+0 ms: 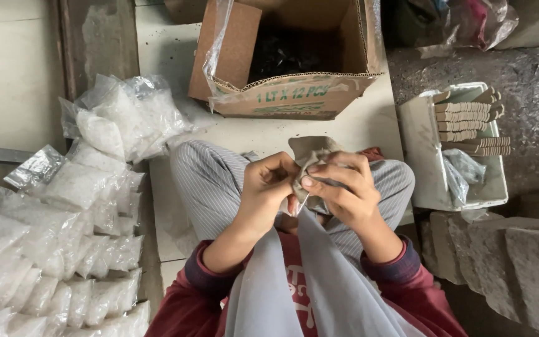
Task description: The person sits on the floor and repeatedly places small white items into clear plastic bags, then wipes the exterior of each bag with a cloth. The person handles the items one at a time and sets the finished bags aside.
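Small grey-brown cloth piece held over the lap, between both hands, touching both. Right hand fingers clamped on its right side, thumb pressing the front; left hand fingers pinched shut on its lower left edge. Cloth runs roughly upright, top flap poking above the fingers. Both hands equally near. Outward: striped trousers, open cardboard box ahead, clear plastic bags piled at left, white tray of stacked brown strips at right.

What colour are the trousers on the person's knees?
The trousers are light grey with thin darker stripes, shown best in the head view, under both hands.
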